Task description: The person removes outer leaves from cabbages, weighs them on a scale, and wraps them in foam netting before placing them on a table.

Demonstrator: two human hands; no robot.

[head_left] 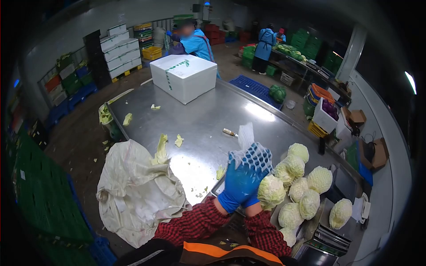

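Both hands wear blue gloves and are close together over the near part of the steel table (pixel 208 111). My left hand (pixel 234 185) grips a white foam net sleeve (pixel 253 155), its thumb up along the near side. My right hand (pixel 253 188) is pressed against the left, partly hidden by it, also at the net. The mesh is stretched over the fingers, and its narrow loose end points away from me. Just right of the hands sits a pale green cabbage (pixel 271 192). More cabbages (pixel 319 179), several in foam nets, are grouped beyond it.
A knife (pixel 230 132) lies past the hands. At left is a crumpled white sack (pixel 137 190), with leaf scraps (pixel 160 150) nearby. A white foam box (pixel 184 77) stands at the far end, a person in blue (pixel 197 44) behind it. A scale (pixel 330 241) is at lower right.
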